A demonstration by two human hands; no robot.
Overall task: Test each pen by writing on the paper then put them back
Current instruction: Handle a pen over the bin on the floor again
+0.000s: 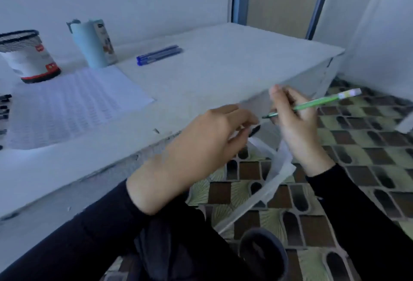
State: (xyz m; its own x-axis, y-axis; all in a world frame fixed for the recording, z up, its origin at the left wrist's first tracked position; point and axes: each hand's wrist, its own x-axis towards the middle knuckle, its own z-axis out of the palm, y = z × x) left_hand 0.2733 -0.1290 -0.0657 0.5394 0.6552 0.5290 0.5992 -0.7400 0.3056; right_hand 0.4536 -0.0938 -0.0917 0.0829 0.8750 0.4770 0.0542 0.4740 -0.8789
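Note:
My right hand (292,120) grips a green pen (317,103) off the table's right front edge, tip pointing left, pale end up to the right. My left hand (207,144) is beside it, fingers curled round a small dark piece (254,130) that looks like the pen's cap. A sheet of lined paper (71,104) lies on the white table (212,75) to the left. Two blue pens (159,54) lie side by side further back. A white mesh-topped pen cup (29,57) stands at the far left.
A light blue tumbler (92,44) with a small printed box behind it stands near the wall. Dark pen ends (4,106) show at the left edge. A white strip (268,180) hangs below my hands over a patterned tile floor (357,169).

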